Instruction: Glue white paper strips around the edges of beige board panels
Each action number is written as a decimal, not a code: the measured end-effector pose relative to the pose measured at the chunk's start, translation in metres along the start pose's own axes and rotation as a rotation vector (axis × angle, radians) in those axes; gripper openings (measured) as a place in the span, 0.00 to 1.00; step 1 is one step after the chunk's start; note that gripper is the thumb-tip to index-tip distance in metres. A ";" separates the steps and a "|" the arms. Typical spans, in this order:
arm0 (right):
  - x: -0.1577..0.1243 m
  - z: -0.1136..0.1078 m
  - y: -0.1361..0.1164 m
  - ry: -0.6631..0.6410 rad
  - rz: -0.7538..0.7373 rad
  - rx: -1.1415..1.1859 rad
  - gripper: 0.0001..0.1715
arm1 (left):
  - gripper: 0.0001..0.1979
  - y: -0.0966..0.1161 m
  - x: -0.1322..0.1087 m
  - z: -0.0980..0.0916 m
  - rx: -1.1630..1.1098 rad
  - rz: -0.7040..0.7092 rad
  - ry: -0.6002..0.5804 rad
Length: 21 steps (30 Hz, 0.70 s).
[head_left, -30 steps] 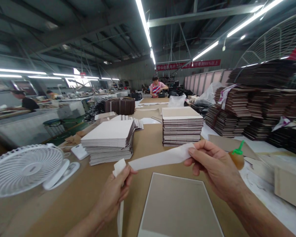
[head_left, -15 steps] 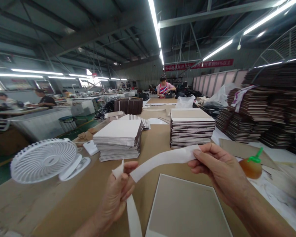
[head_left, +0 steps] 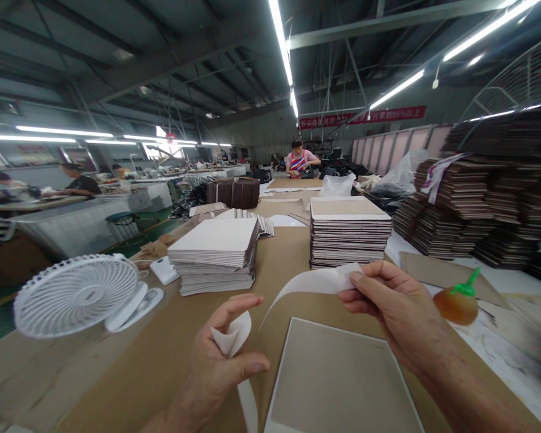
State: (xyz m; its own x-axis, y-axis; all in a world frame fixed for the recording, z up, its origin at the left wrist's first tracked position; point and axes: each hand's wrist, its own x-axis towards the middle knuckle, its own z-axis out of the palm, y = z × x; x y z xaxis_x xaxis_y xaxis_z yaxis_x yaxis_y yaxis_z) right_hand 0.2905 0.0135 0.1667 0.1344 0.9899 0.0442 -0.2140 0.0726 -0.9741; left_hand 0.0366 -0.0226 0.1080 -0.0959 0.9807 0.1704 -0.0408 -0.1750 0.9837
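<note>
A: What is at the centre of the scene?

B: A white strip point(head_left: 315, 281), raised above the brown worktop point(head_left: 130, 367), arcs from the right hand point(head_left: 392, 300) down toward the left, its loose end near the left hand point(head_left: 219, 355) but apart from it.

A: And the grip?

B: The right hand pinches the strip's right end between thumb and fingers. The left is spread, thumb and forefinger well apart, with a second strip point(head_left: 238, 337) curled between them and its tail hanging below; whether the other fingers clasp it, I cannot tell.

A: What lies beneath?

B: A flat beige panel point(head_left: 338, 379) with a pale border, on the near worktop.

A: Farther out?

B: Two piles of sheets, a left stack point(head_left: 214, 252) and a right stack point(head_left: 349, 234), flank the middle. A white fan point(head_left: 79, 297) sits at left, an amber bottle point(head_left: 457, 305) with a green cap at right. At the far end, a person point(head_left: 300, 162) in a striped top stands below a red banner point(head_left: 363, 117).
</note>
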 end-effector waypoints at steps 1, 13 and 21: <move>0.000 0.001 0.000 0.001 -0.004 0.007 0.15 | 0.34 0.002 -0.001 0.000 0.038 0.015 0.005; -0.005 0.012 -0.009 -0.022 -0.013 0.075 0.18 | 0.39 0.001 0.000 0.012 0.099 0.077 0.009; -0.006 0.017 -0.012 -0.028 -0.024 0.082 0.17 | 0.15 0.000 0.000 0.012 0.254 0.262 0.115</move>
State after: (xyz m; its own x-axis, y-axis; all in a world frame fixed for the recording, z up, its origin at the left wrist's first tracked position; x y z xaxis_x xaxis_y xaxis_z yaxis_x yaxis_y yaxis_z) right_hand 0.2761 0.0087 0.1821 0.1132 0.9907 0.0751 -0.2896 0.1052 -0.9513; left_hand 0.0481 -0.0213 0.1090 -0.1823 0.8867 0.4250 0.2465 -0.3772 0.8927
